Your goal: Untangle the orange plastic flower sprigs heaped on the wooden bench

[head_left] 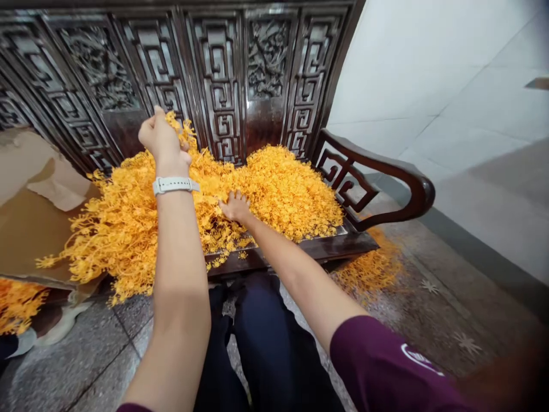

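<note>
A big heap of orange-yellow plastic sprigs [278,183] covers the seat of a dark carved wooden bench [377,171]. My left hand [160,137], a white watch on its wrist, is raised above the heap and closed round a bunch of the sprigs [184,134]. My right hand [235,207] is pressed down into the heap near the seat's front edge; its fingers are buried among the sprigs, so what they grip stays hidden.
A brown cardboard sheet [30,194] lies at the left with more sprigs [17,303] spilling below it. Further sprigs [373,269] lie on the stone floor under the bench's right armrest. My dark-trousered knees [257,343] are right before the seat.
</note>
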A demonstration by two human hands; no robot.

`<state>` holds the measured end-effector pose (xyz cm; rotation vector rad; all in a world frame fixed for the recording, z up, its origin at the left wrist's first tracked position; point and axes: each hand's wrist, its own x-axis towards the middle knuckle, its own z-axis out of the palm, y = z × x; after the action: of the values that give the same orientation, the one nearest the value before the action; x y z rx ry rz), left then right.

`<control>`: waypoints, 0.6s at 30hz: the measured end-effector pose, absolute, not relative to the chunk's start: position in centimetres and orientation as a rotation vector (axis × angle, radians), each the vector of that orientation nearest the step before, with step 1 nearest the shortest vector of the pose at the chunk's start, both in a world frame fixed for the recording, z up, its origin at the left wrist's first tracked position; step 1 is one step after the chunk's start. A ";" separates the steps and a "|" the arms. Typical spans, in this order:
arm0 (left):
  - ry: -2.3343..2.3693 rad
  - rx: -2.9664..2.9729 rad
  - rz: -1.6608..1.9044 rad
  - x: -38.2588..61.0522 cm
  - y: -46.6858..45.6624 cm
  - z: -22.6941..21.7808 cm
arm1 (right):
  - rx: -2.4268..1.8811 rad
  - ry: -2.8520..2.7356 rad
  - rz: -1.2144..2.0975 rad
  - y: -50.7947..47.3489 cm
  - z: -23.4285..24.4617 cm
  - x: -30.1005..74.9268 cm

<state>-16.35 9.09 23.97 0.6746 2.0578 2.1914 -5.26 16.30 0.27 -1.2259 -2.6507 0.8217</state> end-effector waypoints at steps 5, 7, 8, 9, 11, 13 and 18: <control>1.570 0.952 2.560 -15.8 7.5 27.8 | -1.196 -2.682 0.774 15.2 -0.3 -3.8; 1.371 0.877 2.788 -14.8 6.5 29.3 | -1.175 -2.691 0.775 15.0 -0.4 -3.5; 1.280 0.831 2.842 -14.3 5.9 29.9 | -1.169 -2.695 0.791 14.9 -0.3 -3.5; 1.208 0.799 2.856 -13.8 5.4 30.3 | -1.166 -2.696 0.814 14.9 -0.2 -3.4; 1.148 0.829 2.814 -13.3 4.6 30.9 | -1.160 -2.685 0.883 14.7 0.3 -3.2; 1.178 0.943 2.770 -13.3 4.3 31.0 | -1.157 -2.635 0.961 14.6 1.1 -2.5; 1.344 1.107 2.614 -13.3 6.0 29.6 | -1.186 -2.251 1.023 13.5 5.0 2.7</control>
<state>-13.30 6.04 29.61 1.1066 1.3440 2.6144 2.73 13.52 5.01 -1.1864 -2.2511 1.0231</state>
